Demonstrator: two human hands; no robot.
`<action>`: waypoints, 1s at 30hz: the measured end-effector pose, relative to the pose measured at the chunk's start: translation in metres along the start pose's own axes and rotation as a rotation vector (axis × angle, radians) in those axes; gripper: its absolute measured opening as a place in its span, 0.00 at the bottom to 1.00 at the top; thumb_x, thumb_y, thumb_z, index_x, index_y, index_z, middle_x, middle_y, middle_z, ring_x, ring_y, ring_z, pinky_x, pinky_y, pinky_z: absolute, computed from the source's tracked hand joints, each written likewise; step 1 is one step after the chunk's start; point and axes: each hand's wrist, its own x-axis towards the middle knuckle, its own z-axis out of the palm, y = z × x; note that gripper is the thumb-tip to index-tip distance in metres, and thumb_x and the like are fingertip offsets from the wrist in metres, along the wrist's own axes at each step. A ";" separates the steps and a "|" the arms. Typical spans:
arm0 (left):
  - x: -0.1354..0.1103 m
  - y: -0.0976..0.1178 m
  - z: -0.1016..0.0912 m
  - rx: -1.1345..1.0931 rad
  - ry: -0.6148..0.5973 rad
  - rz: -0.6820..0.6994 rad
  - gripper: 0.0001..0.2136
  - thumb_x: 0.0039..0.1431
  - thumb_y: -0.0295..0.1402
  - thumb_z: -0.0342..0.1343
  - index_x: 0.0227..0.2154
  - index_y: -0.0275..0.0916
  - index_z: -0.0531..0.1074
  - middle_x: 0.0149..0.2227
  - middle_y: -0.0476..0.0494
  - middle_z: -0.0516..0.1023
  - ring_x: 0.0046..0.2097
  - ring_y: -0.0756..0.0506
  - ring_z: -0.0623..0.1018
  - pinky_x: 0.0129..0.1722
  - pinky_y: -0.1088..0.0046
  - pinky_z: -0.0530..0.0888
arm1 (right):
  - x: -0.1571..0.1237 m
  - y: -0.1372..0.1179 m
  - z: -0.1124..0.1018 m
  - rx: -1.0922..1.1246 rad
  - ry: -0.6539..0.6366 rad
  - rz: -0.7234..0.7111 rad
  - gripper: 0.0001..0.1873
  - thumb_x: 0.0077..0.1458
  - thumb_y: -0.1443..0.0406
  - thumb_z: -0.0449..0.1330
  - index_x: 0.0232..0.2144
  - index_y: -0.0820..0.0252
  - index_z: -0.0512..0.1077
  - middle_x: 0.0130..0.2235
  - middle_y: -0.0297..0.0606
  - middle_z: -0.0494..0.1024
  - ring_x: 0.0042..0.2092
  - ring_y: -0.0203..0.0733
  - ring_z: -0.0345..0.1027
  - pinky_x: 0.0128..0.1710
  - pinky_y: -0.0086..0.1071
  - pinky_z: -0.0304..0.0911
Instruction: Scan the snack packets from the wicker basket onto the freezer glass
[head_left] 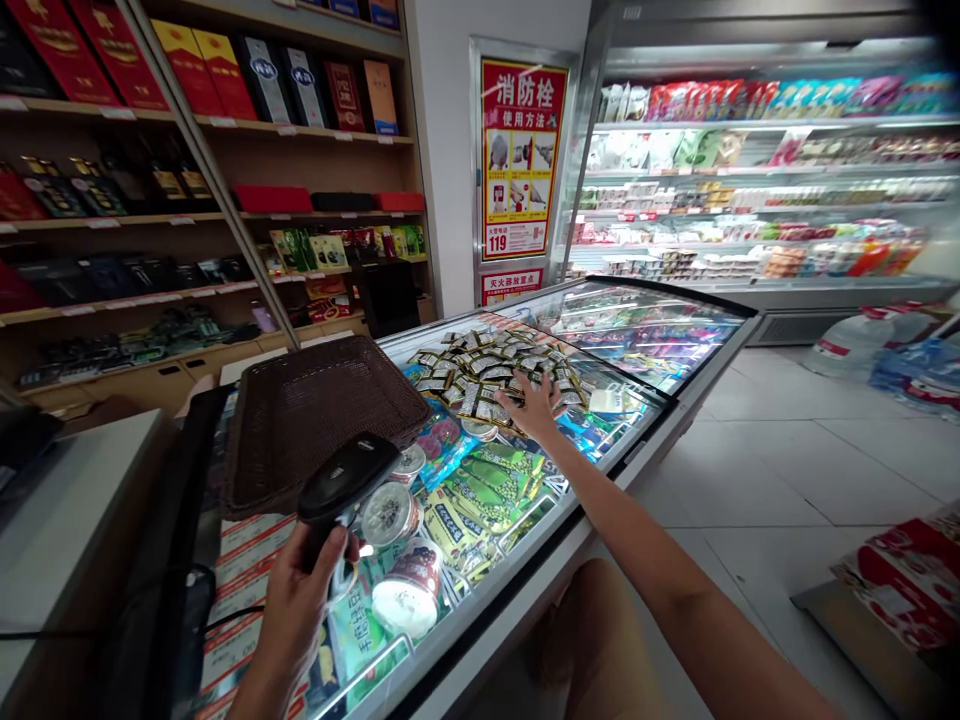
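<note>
My left hand [300, 580] is wrapped round the handle of a black barcode scanner [349, 475], whose cable trails off to the left. The scanner's head is above the glass top of a chest freezer [615, 450]. My right hand [536, 408] reaches over a heap of small dark-and-gold packets [495, 365] on the glass, its fingers spread at the pile's near right edge. Whether its fingertips touch the packets I cannot tell. Left of the pile, on the freezer, a dark brown woven basket [315, 400] lies tilted.
Ice-cream tubs [409, 590] and green packs [495, 485] show under the glass. Boxes and bottles fill shelves [300, 130] at the left. A lit refrigerated display [750, 190] is at the back right. Water jugs [855, 340] and a red carton [900, 570] stand on the right.
</note>
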 end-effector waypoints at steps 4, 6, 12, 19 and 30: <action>0.008 0.002 -0.010 -0.011 -0.020 -0.018 0.26 0.42 0.56 0.67 0.37 0.40 0.77 0.27 0.47 0.78 0.31 0.45 0.77 0.28 0.74 0.72 | -0.002 -0.011 -0.008 0.054 0.050 0.107 0.37 0.59 0.39 0.47 0.63 0.48 0.64 0.69 0.50 0.45 0.68 0.73 0.34 0.60 0.68 0.40; 0.014 0.008 -0.015 -0.033 -0.036 -0.028 0.29 0.39 0.55 0.69 0.38 0.39 0.77 0.31 0.44 0.80 0.34 0.43 0.79 0.30 0.72 0.74 | -0.001 -0.025 -0.009 0.053 0.121 0.064 0.34 0.61 0.43 0.48 0.62 0.51 0.64 0.68 0.51 0.47 0.67 0.71 0.37 0.60 0.67 0.41; 0.041 0.081 -0.016 -0.124 0.003 0.072 0.23 0.39 0.46 0.73 0.34 0.39 0.75 0.32 0.47 0.79 0.26 0.50 0.74 0.23 0.77 0.69 | 0.016 -0.094 0.005 0.175 0.148 -0.082 0.31 0.56 0.52 0.56 0.59 0.59 0.63 0.63 0.55 0.57 0.62 0.64 0.48 0.57 0.58 0.52; 0.089 0.151 -0.024 0.007 -0.039 0.299 0.19 0.41 0.47 0.72 0.30 0.39 0.76 0.26 0.50 0.75 0.25 0.52 0.71 0.21 0.78 0.66 | 0.031 -0.147 0.036 0.402 0.201 -0.228 0.19 0.56 0.59 0.57 0.48 0.62 0.66 0.52 0.52 0.69 0.57 0.53 0.59 0.60 0.49 0.52; 0.127 0.124 -0.022 0.333 -0.122 0.093 0.25 0.38 0.55 0.69 0.30 0.38 0.75 0.22 0.51 0.72 0.26 0.50 0.70 0.23 0.77 0.65 | 0.094 -0.145 0.041 0.218 0.048 -0.156 0.17 0.60 0.61 0.56 0.48 0.66 0.69 0.49 0.49 0.74 0.44 0.43 0.72 0.51 0.37 0.62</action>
